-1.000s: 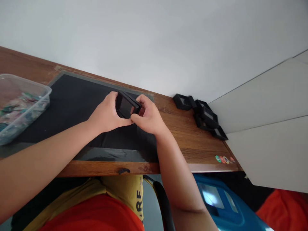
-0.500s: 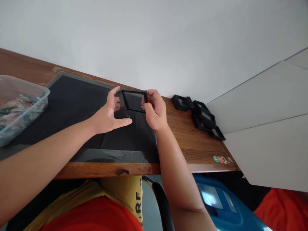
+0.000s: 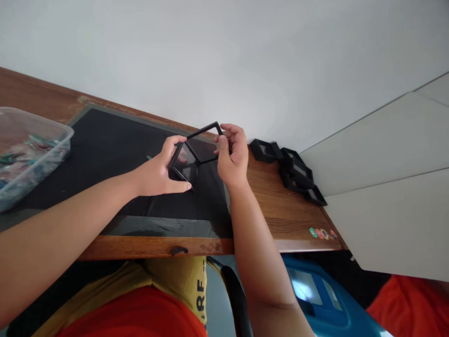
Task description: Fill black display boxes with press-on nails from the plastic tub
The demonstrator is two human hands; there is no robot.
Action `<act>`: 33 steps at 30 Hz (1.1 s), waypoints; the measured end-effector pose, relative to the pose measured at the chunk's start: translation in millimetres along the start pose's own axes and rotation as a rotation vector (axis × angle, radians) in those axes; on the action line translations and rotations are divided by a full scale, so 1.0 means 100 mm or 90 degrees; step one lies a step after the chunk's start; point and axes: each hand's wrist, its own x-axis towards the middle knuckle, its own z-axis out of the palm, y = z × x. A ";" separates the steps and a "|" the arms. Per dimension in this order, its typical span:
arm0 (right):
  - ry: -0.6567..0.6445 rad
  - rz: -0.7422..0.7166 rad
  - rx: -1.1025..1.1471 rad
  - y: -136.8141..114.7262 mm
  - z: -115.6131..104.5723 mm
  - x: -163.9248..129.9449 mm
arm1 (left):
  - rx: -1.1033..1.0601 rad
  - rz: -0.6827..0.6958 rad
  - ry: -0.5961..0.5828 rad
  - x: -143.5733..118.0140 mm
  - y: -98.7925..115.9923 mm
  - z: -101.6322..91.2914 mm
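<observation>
A black-rimmed, hinged display frame (image 3: 188, 168) with clear panels stands spread apart like a book, held just above the black mat (image 3: 115, 145). My left hand (image 3: 154, 174) grips its left half, with the thumb at the lower edge and the fingers at the upper edge. Thumb and fingers of my right hand (image 3: 233, 157) pinch the right half at its outer side. Some fingertips show through the clear film.
To the left is a clear plastic tub (image 3: 65, 135) of small wrapped pieces. Several similar black frames (image 3: 296, 171) lie against the wall at the right. Round stickers (image 3: 323, 233) mark the wooden desk (image 3: 280, 213). A blue object (image 3: 326, 299) is below the desk.
The two halves of the display frame have swung wider apart. My right hand has shifted slightly right with its half, and my left hand has taken hold of the left half.
</observation>
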 end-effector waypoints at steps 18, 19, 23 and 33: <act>-0.051 -0.019 -0.101 0.03 -0.14 0.05 | 0.543 -0.246 -0.083 0.13 -0.02 -0.89; -0.054 -0.018 -0.104 0.03 -0.14 0.05 | 0.542 -0.259 -0.079 0.13 -0.02 -0.89; -0.074 -0.014 -0.102 0.03 -0.13 0.06 | 0.535 -0.293 -0.073 0.15 0.03 -0.85; -0.145 -0.006 -0.022 -0.04 -0.04 0.01 | 0.537 -0.227 0.021 0.16 0.08 -0.78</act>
